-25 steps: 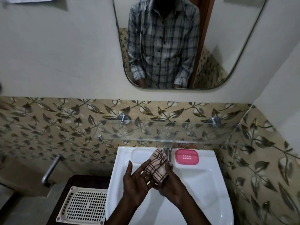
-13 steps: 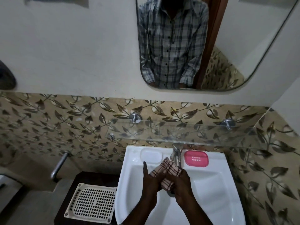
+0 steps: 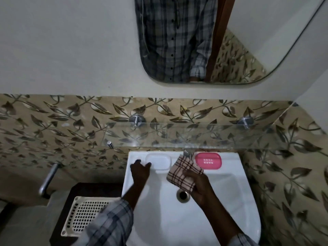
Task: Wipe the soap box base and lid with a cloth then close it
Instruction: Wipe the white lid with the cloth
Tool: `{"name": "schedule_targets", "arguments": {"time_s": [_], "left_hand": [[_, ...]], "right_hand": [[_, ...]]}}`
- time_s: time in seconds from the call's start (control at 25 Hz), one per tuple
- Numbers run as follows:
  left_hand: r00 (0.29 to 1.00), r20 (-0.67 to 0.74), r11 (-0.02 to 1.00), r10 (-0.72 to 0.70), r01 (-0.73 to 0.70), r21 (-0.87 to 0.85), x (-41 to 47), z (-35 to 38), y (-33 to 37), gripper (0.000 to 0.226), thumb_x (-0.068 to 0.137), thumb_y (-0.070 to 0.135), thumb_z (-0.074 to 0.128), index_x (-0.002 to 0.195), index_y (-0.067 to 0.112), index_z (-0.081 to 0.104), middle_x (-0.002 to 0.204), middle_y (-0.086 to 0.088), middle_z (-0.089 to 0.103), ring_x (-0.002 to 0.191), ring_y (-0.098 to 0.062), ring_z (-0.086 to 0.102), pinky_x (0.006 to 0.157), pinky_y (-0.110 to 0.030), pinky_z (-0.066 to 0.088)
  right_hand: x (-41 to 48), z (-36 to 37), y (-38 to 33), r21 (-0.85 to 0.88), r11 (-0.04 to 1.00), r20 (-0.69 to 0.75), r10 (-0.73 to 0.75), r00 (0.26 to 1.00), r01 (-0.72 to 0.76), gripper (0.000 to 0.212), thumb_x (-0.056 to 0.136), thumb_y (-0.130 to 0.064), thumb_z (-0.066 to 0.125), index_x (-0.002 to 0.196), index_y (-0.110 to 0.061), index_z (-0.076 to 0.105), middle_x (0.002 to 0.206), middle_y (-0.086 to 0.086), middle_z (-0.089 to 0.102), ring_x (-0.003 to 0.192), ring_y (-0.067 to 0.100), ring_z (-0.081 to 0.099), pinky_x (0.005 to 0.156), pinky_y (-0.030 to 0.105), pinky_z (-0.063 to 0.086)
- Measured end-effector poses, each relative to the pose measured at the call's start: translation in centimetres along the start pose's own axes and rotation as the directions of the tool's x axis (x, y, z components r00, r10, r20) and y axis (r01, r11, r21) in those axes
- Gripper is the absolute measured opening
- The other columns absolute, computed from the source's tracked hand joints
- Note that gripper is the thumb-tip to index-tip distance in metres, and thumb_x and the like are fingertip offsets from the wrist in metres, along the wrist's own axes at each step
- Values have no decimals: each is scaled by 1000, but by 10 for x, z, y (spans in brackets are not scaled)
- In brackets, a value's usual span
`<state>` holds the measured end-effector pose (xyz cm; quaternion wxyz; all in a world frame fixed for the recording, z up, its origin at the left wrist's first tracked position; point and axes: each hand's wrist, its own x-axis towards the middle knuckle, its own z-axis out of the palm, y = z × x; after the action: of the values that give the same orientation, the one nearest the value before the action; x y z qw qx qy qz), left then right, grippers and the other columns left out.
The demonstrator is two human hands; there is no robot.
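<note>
A pink soap box base (image 3: pixel 208 161) with small drain holes lies on the back right ledge of the white basin (image 3: pixel 221 201). A translucent white lid (image 3: pixel 158 161) lies on the back left ledge. My left hand (image 3: pixel 140 172) rests at the lid's left edge, fingertips touching it, fingers spread. My right hand (image 3: pixel 198 185) grips a beige checked cloth (image 3: pixel 182 174) above the basin bowl, just left of the pink base. The tap (image 3: pixel 187 154) is partly hidden behind the cloth.
A glass shelf (image 3: pixel 177 137) on two metal brackets overhangs the back of the basin. A cream perforated tray (image 3: pixel 85 215) sits on a dark stand to the left. A metal handle (image 3: pixel 48 180) sticks out at left. The drain (image 3: pixel 182 195) lies under my right hand.
My hands have come apart: the left one left the cloth and moved to the white lid, while the right one keeps the cloth. The camera has tilted down.
</note>
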<state>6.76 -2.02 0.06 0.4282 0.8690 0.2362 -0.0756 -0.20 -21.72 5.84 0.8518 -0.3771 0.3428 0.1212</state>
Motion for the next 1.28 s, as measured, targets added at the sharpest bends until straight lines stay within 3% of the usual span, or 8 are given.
{"name": "schedule_targets", "arguments": {"time_s": [0.12,0.24,0.36,0.56,0.72,0.84,1.0,1.28], "left_hand": [[996,80,993,49,-57,105,26,2,-2,47,89,12,72,127,-12,58,128,-32,62,123,-41,58,108,-38,39],[991,131,1000,-25,26,-10,35,0,7,8,88,2,63,94,6,65,108,-26,69,105,-42,68,94,-48,56],[987,134,972,-91,117,-202,36,-1,8,16,83,-6,61,68,1,58,82,-22,60,71,-38,66,73,-52,61],[906,406,766,-121,345,-542,22,-13,3,31,84,-12,66,113,0,59,94,-22,64,79,-34,65,61,-39,63],[929,369,786,-19,242,-569,-4,-14,-12,37,80,-10,73,115,0,65,91,-11,65,93,-32,65,79,-42,59],[969,196,889,153,-49,-455,-30,-14,-18,30,74,-4,80,99,10,71,98,-8,74,93,-31,70,81,-43,59],[922,76,892,380,-344,-294,-56,-17,-21,41,71,-4,77,94,27,66,96,14,72,89,-3,68,74,-19,54],[896,-15,882,444,-439,-170,-79,-15,-33,40,80,-4,75,112,20,66,108,14,70,105,-10,68,94,-32,56]], "right_hand": [[-3,-7,4,13,1000,4,9,1000,-9,44,86,16,58,129,11,55,130,35,57,124,51,53,103,67,40],[-3,-11,8,-18,1000,15,10,1000,-10,45,86,16,59,130,13,53,134,38,52,126,54,49,105,71,35],[-2,-9,8,14,1000,71,-12,997,11,45,86,18,56,131,10,55,131,35,57,123,53,53,104,72,35],[-1,-9,-2,32,999,77,-23,997,20,44,88,17,55,131,10,54,132,34,56,123,52,53,105,70,36],[-5,-10,-7,46,998,74,-45,996,42,44,86,19,56,129,11,55,130,34,57,121,51,55,104,69,38],[-4,-6,-2,43,998,33,-36,999,34,44,84,19,59,127,10,57,128,34,59,119,50,57,104,67,40],[-3,-7,2,44,999,27,-34,999,32,45,82,16,63,127,8,59,125,32,62,116,49,60,101,68,42],[-11,-15,8,51,999,58,-17,998,15,36,84,17,62,118,6,64,100,23,75,87,38,74,67,51,61]]}}
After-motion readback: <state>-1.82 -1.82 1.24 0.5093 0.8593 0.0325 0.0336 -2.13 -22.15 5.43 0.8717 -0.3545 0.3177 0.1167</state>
